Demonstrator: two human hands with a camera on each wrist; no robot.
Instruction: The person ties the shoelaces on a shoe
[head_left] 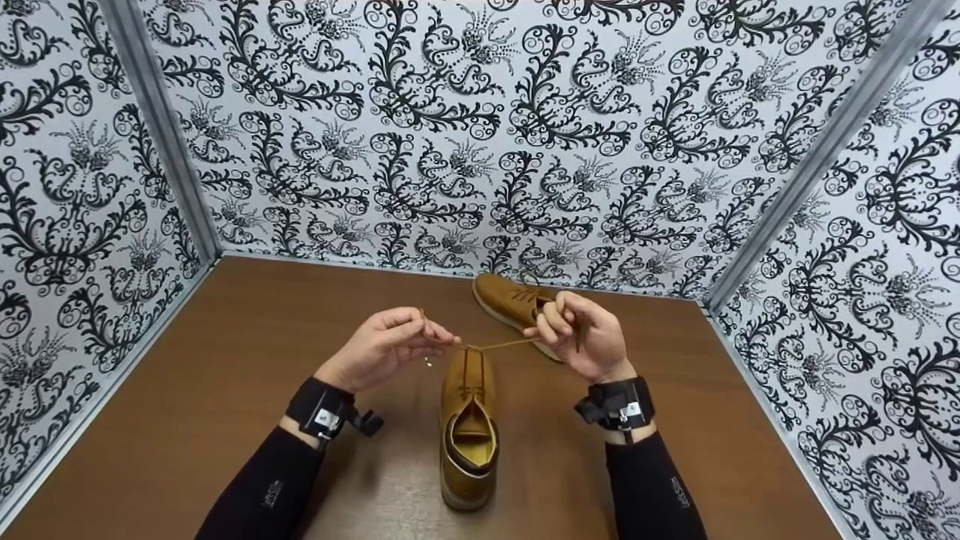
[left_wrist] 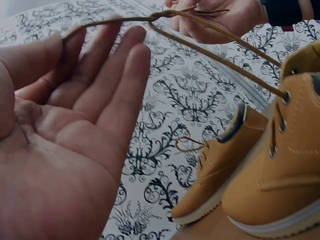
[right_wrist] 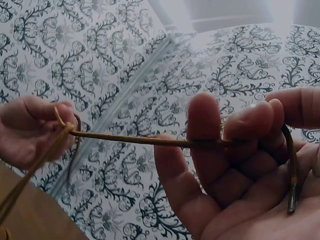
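A tan lace-up shoe [head_left: 465, 491] stands on the table, toe pointing away, between my two hands. Both ends of its brown shoelace [left_wrist: 220, 57] rise from the top eyelets and cross in a twist above the toe. My left hand [head_left: 382, 349] pinches one end between thumb and forefinger, the other fingers extended in the left wrist view. On the other side, my right hand [head_left: 589, 337] grips the second end, pulled straight and level [right_wrist: 120, 138]. A dark lace tip [right_wrist: 292, 202] hangs over the right palm.
A matching tan shoe [head_left: 501, 296] lies farther back, partly behind my right hand, its own lace tied or looped at the front. The brown table [head_left: 300, 292] is bounded by patterned panels [head_left: 465, 150] at the back and both sides.
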